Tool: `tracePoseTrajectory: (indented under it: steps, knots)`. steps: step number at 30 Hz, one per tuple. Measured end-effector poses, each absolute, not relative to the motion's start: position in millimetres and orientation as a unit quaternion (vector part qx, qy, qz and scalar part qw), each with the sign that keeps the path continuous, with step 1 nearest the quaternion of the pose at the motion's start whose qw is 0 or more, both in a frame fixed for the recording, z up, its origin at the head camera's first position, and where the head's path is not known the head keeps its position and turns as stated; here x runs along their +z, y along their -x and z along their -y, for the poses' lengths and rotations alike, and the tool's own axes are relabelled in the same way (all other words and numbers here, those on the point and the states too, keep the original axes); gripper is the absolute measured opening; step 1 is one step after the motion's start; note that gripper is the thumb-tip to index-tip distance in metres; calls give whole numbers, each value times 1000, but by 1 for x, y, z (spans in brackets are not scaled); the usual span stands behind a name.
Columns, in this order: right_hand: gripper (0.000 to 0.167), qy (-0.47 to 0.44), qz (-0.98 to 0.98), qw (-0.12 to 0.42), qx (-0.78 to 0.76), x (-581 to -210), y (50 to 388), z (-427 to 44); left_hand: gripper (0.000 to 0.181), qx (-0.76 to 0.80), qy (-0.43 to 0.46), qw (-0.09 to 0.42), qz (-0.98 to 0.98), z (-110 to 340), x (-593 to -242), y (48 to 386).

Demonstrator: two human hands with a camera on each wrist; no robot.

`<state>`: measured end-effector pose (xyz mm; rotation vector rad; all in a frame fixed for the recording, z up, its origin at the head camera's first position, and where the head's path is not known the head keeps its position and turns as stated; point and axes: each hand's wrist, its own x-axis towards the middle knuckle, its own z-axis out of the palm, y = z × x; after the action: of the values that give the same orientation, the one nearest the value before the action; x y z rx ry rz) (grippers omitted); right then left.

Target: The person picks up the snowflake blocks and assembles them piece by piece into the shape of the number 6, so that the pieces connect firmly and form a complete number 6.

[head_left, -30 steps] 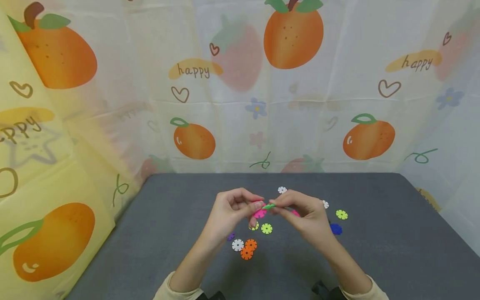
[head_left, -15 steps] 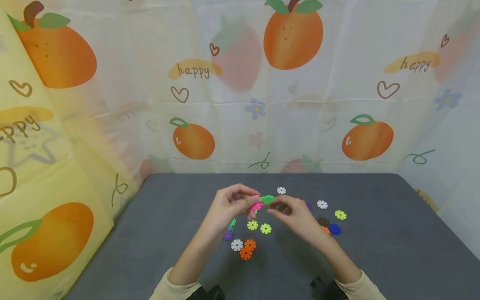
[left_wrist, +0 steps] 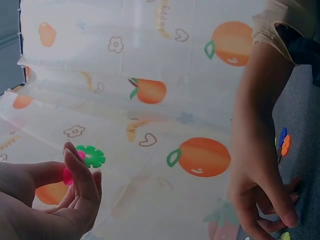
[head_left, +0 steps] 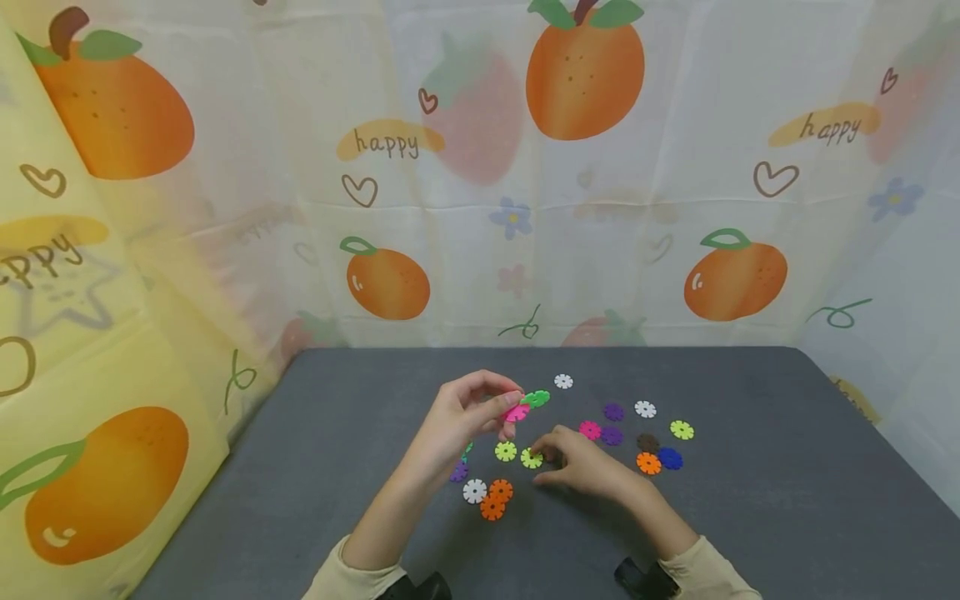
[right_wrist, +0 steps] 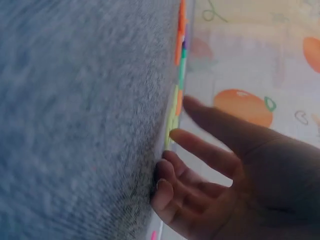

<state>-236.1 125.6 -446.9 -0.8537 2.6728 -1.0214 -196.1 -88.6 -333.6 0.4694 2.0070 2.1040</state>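
My left hand (head_left: pixel 467 417) pinches a pink notched disc (head_left: pixel 516 413) between thumb and fingers, held up above the table. A green notched disc (head_left: pixel 537 398) is joined to it and sticks out past the fingertips. In the left wrist view the green disc (left_wrist: pixel 92 156) shows clearly, while the pink one is mostly covered by fingers. My right hand (head_left: pixel 585 465) is low over the table, thumb and fingers spread apart. Its index fingertip touches or nearly touches a yellow-green disc (head_left: pixel 530 458), seen edge-on in the right wrist view beside the right hand (right_wrist: pixel 215 172).
Another yellow-green disc (head_left: pixel 506 451) lies to the left, with a white disc (head_left: pixel 474 491) and two orange discs (head_left: pixel 492 507) nearer. Right of my right hand lie several more, among them a pink disc (head_left: pixel 590 430), a brown disc (head_left: pixel 647 442) and a blue disc (head_left: pixel 671 458).
My right hand has let go of the green disc and come down to the yellow-green disc on the table. The left hand has kept the joined pink and green discs up.
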Motion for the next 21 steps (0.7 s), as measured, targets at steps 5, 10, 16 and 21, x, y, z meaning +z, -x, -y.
tracePoseTrajectory:
  steps: [5, 10, 16, 21]
  knots:
    - [40, 281, -898, 68, -331, -451, 237, -125, 26, 712, -163, 105, -675, 88, -335, 197]
    - [31, 279, -902, 46, -326, -453, 238, -123, 27, 717, -167, 113, -668, 87, -336, 197]
    - [37, 273, -912, 35, -304, -454, 237, -122, 28, 718, -170, 117, -665, 86, -335, 196]
    - [22, 270, -908, 22, -318, -456, 236, -122, 27, 720, -165, 121, -663, 87, -335, 196]
